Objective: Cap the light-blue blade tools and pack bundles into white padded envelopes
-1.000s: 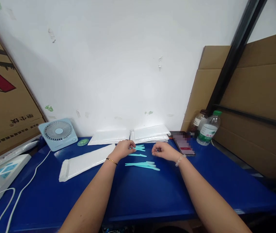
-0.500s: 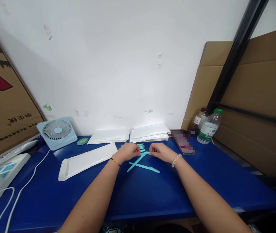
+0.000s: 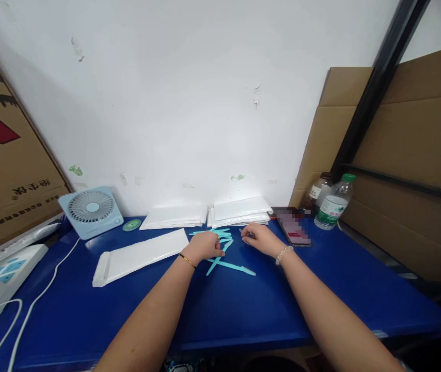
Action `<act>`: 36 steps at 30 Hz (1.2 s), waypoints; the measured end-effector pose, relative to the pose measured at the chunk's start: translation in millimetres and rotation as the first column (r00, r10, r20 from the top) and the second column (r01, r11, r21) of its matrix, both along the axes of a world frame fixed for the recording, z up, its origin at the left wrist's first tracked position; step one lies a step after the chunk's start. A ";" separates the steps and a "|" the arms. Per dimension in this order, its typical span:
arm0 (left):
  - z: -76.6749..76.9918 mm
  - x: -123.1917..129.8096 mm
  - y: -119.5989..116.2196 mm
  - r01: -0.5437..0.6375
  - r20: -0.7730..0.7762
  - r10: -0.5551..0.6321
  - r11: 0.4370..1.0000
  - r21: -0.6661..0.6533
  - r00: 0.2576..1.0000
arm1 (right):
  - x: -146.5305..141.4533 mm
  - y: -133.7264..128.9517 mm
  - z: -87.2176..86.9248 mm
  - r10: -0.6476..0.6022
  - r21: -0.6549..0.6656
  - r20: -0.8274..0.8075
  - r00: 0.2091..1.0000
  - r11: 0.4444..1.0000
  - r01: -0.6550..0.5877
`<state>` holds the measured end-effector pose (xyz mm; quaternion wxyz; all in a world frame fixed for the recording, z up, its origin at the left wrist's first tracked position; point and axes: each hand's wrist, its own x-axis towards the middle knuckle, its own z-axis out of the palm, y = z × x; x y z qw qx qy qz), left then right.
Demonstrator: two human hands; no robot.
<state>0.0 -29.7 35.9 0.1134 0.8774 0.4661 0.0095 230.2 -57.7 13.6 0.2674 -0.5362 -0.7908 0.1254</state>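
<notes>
My left hand (image 3: 206, 246) is closed in a pinch on the slim handle of a turquoise eyebrow razor (image 3: 228, 245), its wider end pointing up and away. Another turquoise eyebrow razor (image 3: 239, 267) lies on the table just below, crossing under the held one. Beyond my left fingers is a loose pile of similar turquoise razors (image 3: 224, 233), partly hidden by the hand. My right hand (image 3: 261, 239) hovers to the right, apart from the razors, with thumb and fingers pinched. A faint, clear bit shows at its fingertips, too small to name.
A white padded envelope (image 3: 141, 256) lies left of my hands. Two stacks of white envelopes (image 3: 174, 216) sit against the wall. A blue fan (image 3: 92, 211), a phone (image 3: 296, 230), a water bottle (image 3: 333, 206) and a power strip (image 3: 11, 279) stand around the blue table (image 3: 251, 315).
My right hand has come away from the razor, slightly up and right. My left hand has shifted a little down and right, still with the razor, whose wider end is now free.
</notes>
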 end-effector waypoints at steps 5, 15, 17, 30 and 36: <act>-2.6 8.9 -4.0 0.085 0.049 -0.084 0.996 -0.028 0.995 | -12.0 -1.3 -5.5 0.152 -0.083 0.017 0.988 0.985 -0.150; 7.5 -3.5 12.0 0.008 0.097 -0.040 0.953 0.304 0.994 | 1.6 -2.2 11.2 0.011 -0.022 0.003 1.000 1.000 -0.011; 6.5 -9.2 17.1 -0.069 0.136 0.026 0.944 0.324 0.990 | 9.4 0.9 11.4 -0.094 0.036 -0.006 0.996 0.995 0.094; -7.5 8.2 -2.0 0.298 0.129 -0.277 0.933 -0.202 0.952 | 12.7 -6.4 17.4 0.012 -0.082 -0.101 0.995 0.996 -0.021; -6.3 5.4 3.1 0.180 0.248 -0.161 0.982 -0.057 0.955 | 6.3 -8.8 13.6 0.152 -0.336 -0.252 0.956 0.912 -0.234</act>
